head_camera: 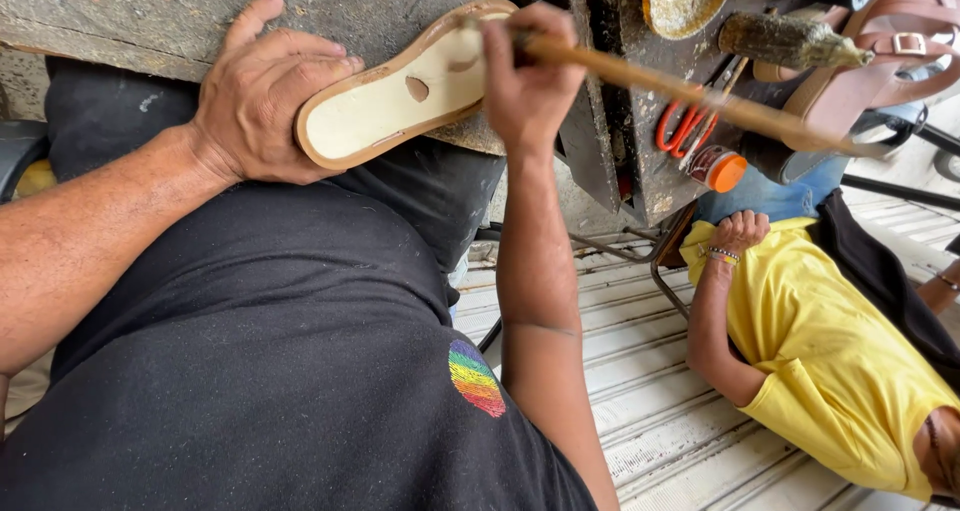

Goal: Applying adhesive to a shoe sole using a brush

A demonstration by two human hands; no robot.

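- Worn grey wood of a workbench (120, 21) fills the top of the view, with a pale ribbed floor (650, 411) below and to the right.
- Left forearm comes in from the lower left, wrist bent, and the left hand (262, 101) lies palm-down over the heel end of a sandal sole (400, 91).
- That sole rests slanted on the bench edge above the person's dark-clad lap, its cream face up, tan rim around it, a small slot near the middle.
- Left fingers are curled shut around the sole's heel, thumb underneath, pinning it in place.
- Right forearm rises straight up from below; the right hand (528, 76) sits at the toe end of the sole.
- Its fingers are clamped on a long wooden stick (690, 91) that runs off to the right, the held end touching the sole's toe.
- Orange-handled scissors (683, 126) and an orange-capped bottle (718, 168) sit just beyond.
- Another person in a yellow shirt (830, 361) sits at lower right.
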